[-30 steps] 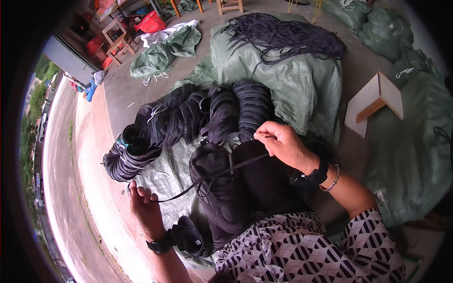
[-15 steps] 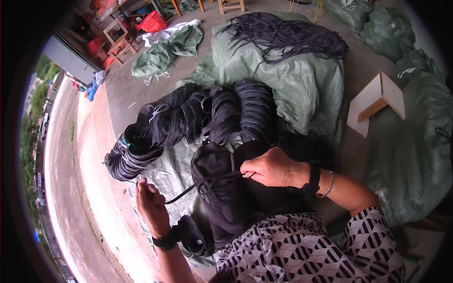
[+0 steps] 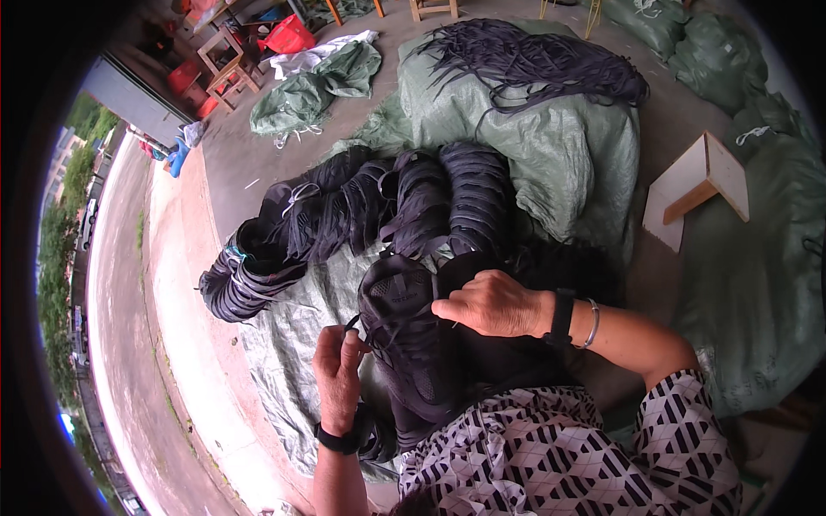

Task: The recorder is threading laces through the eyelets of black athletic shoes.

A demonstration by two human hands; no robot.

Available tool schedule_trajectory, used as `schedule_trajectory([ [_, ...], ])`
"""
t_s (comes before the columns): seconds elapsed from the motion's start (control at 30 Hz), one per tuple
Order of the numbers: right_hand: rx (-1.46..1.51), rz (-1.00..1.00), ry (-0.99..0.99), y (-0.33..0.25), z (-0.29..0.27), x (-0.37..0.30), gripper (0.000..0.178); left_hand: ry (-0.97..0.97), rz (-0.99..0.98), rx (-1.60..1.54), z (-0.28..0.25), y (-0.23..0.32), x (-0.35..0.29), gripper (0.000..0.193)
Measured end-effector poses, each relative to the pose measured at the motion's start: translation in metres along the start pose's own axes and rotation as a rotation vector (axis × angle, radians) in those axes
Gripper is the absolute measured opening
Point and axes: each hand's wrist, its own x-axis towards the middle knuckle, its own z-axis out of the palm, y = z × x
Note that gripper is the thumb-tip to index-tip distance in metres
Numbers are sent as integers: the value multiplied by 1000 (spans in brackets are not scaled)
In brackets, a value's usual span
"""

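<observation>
A black shoe upper point(image 3: 397, 365) lies in front of me at my lap, its tongue pointing away and laces crossing its middle. My left hand point(image 3: 338, 365) is at its left edge, thumb and fingers pinched on a black shoelace point(image 3: 352, 322) whose short end sticks up. My right hand point(image 3: 495, 305) is closed over the upper's right side, fingertips pinched together by the lace holes; a small bit of lace shows under them. Another dark upper point(image 3: 376, 437) lies beside my left wrist, partly hidden.
Nested stacks of black shoe uppers point(image 3: 476, 202) curve around the far side on a pale green woven sheet point(image 3: 284, 361). Beyond, dark laces point(image 3: 533, 64) are heaped on a green sack point(image 3: 559, 163). A small wooden stand point(image 3: 701, 181) and full sacks point(image 3: 748, 284) are at right.
My left hand has moved up and right to the upper's edge. The lace stretched across the upper between my hands no longer spans it. My right hand stays nearly in place.
</observation>
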Motion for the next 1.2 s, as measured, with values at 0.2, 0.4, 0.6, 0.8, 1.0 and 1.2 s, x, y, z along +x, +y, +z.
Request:
schedule_trajectory([
  [0.2,24,12,21,0,9,-3,17,-65,33,-146,14,-10,1,25],
  [0.4,267,333,-121,-21,-4,2,13,-67,79,-116,16,-20,3,22],
  [0.6,957,800,-103,-9,-18,0,15,-8,-55,-238,8,-12,3,11],
  [0.8,1005,959,169,12,-36,-7,18,196,72,-629,-52,-20,23,12],
  [1.0,701,889,101,5,-28,3,14,392,140,-807,-99,-27,38,21],
  [1.2,771,744,185,-6,-13,-1,37,374,28,-589,-75,-16,30,33],
])
